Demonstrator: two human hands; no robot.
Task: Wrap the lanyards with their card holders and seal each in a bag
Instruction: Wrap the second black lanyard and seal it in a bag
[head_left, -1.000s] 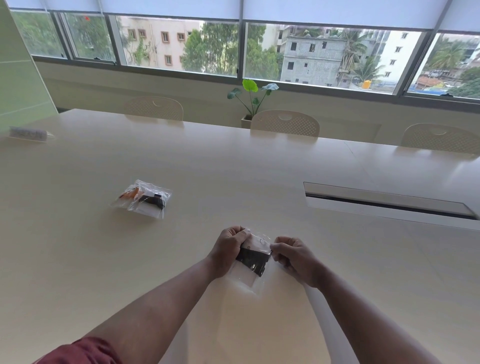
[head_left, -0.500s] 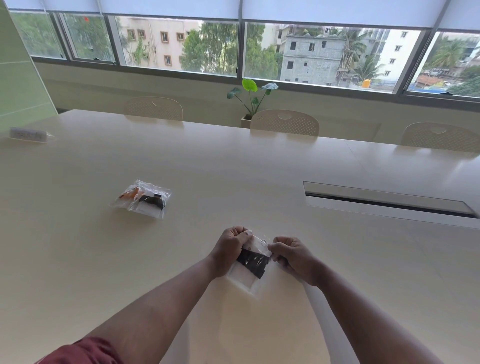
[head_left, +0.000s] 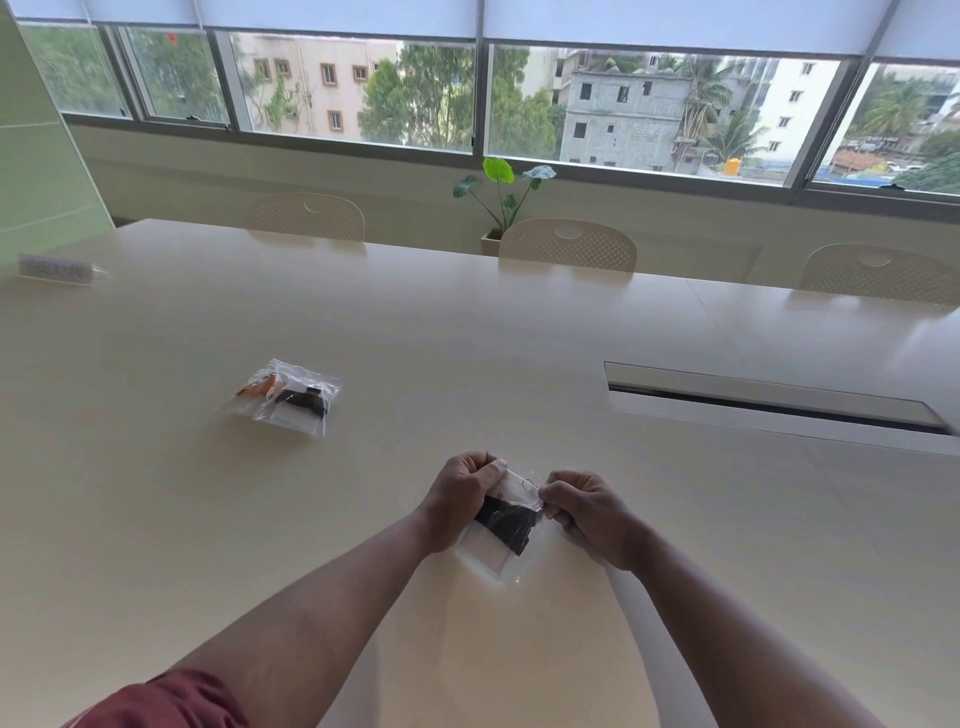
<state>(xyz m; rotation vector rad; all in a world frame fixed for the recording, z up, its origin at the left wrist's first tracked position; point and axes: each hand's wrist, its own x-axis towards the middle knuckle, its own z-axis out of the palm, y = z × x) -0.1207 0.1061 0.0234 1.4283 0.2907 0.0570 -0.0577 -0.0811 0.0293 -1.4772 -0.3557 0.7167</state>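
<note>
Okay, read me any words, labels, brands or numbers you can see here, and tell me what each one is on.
Nameplate at the table's far left: dark lettering, too blurred to read.
Bag held in both hands: no print visible.
Two filled bags on the table: no readable label.
Nothing else carries text.

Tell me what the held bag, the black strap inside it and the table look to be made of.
Bag: thin clear plastic film, glossy; contents show through, and it crinkles.
Black lanyard: probably woven fabric, matte, folded flat.
Table: smooth cream laminate or painted wood, satin; soft window reflections.
</note>
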